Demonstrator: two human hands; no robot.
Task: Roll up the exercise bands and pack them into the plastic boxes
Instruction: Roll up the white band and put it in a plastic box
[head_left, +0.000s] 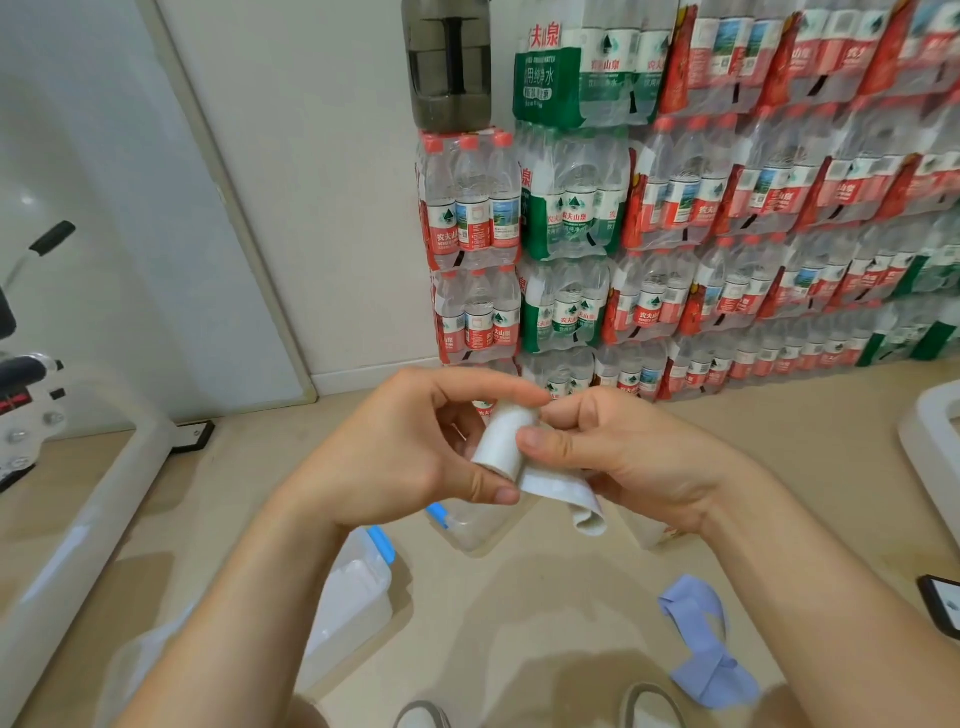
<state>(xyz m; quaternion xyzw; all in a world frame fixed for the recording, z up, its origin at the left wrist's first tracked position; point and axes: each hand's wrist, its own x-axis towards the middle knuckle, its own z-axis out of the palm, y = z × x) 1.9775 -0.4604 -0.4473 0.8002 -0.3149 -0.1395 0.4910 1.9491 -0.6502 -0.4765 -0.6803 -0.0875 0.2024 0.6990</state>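
A white exercise band (501, 441) is mostly wound into a tight roll, held up in front of me above the floor. My left hand (410, 447) wraps the roll from the left, thumb under it. My right hand (618, 452) pinches the roll's right side, and the band's loose tail (576, 499) hangs below the fingers. A lavender band (701, 639) lies unrolled on the floor at the lower right. A clear plastic box with a blue latch (353, 587) sits on the floor under my left forearm. A second clear box (472, 525) lies just below my hands.
Shrink-wrapped packs of water bottles (675, 208) are stacked along the far wall. An exercise machine's white frame (88, 499) runs along the left. A dark phone (943, 603) lies at the right edge, beside a white rounded object (930, 426). My shoes (524, 714) show at the bottom.
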